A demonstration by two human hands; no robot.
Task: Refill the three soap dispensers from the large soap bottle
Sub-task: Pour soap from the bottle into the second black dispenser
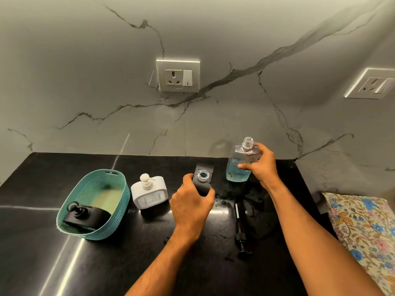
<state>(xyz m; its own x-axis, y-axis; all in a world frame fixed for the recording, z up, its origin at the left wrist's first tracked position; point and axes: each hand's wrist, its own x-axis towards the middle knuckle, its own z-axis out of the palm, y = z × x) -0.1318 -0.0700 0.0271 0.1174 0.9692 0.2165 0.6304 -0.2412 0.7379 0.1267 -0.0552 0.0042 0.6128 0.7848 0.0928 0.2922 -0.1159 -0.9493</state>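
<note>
Left hand [191,207] grip clamped on black dispenser [202,178]; right hand [261,165] grip clamped on soap bottle [239,167] just beside.

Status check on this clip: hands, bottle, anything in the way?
Left hand grips open black dispenser. Right hand holds uncapped soap bottle. Pump lies near.

Head-worn view, down onto countertop [106,263]
</note>
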